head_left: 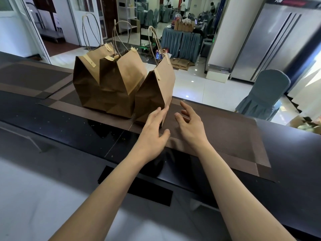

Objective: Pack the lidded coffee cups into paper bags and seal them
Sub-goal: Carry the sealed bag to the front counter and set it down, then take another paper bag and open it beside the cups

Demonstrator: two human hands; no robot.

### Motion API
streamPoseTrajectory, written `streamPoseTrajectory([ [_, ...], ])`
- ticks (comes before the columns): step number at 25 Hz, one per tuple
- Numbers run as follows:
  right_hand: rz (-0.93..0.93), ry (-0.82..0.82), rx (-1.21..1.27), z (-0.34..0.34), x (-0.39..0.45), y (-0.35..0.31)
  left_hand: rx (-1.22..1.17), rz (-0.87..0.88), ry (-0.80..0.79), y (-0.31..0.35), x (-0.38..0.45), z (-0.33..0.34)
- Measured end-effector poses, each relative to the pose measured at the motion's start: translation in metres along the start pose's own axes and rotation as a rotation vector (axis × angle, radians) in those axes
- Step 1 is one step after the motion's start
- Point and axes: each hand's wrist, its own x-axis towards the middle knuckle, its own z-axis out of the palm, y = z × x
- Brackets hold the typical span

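1. Three brown paper bags stand upright in a cluster on a dark counter [286, 153], seen from above and behind by a person reaching forward with both bare arms.
2. The left bag [86, 82] and the middle bag [125, 84] touch each other; the middle one overlaps the front of the left one.
3. The right bag [154, 94] stands nearest the person, its left side against the middle bag.
4. All three have their tops folded in, with twisted paper handles rising above. No cups can be seen; whether any are inside cannot be told.
5. The bags sit on a brown woven mat [225, 136] that runs to the right along the counter. The right bag is close to the mat's far edge, which lies near the counter's far edge.
6. Right of the bags, the mat is bare all the way to its right end.
7. A second mat [31, 77] lies further left, well apart from the hands.
8. The left hand [152, 129] has its fingers straight and together, the fingertips touching the near lower corner of the right bag.
9. The right hand [189, 126] hovers over the mat just right of that bag, fingers spread and loosely bent, holding nothing and not touching the bag.
10. Beyond the counter the floor drops away to a tiled room, with one covered chair [264, 96] at the right.
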Motion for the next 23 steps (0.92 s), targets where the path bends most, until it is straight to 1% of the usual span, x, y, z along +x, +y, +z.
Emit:
streamPoseTrajectory([
  [14,0.022,0.113,-0.111,-0.12,-0.093,-0.025,0.033,0.127,-0.102,0.076,-0.075,0.048],
  [17,0.055,0.172,-0.136,-0.151,-0.118,-0.021,0.036,0.168,-0.154,0.092,-0.085,0.063],
  [23,0.144,0.341,-0.209,-0.209,-0.171,-0.016,-0.013,0.271,-0.296,0.119,-0.1,0.098],
])
